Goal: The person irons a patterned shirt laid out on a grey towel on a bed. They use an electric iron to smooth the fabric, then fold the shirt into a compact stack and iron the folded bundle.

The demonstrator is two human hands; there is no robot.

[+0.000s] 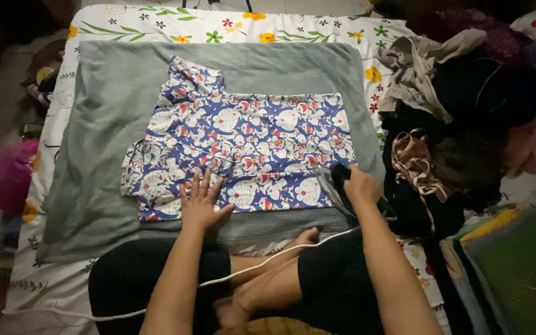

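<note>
A blue garment [249,133] with a white and red cartoon print lies spread flat on a grey blanket [100,124]. My left hand [201,201] presses flat on the garment's near edge, fingers apart. My right hand [361,186] grips the dark handle of a clothes iron [335,183], which rests on the garment's near right corner. A white cord [268,260] runs from the iron across my crossed legs toward the left.
The blanket covers a white floral bedsheet [231,28]. A heap of dark and beige clothes [454,111] sits at the right. Folded cloths, one green [516,273], are stacked at the near right. A pink object [10,174] lies off the bed's left side.
</note>
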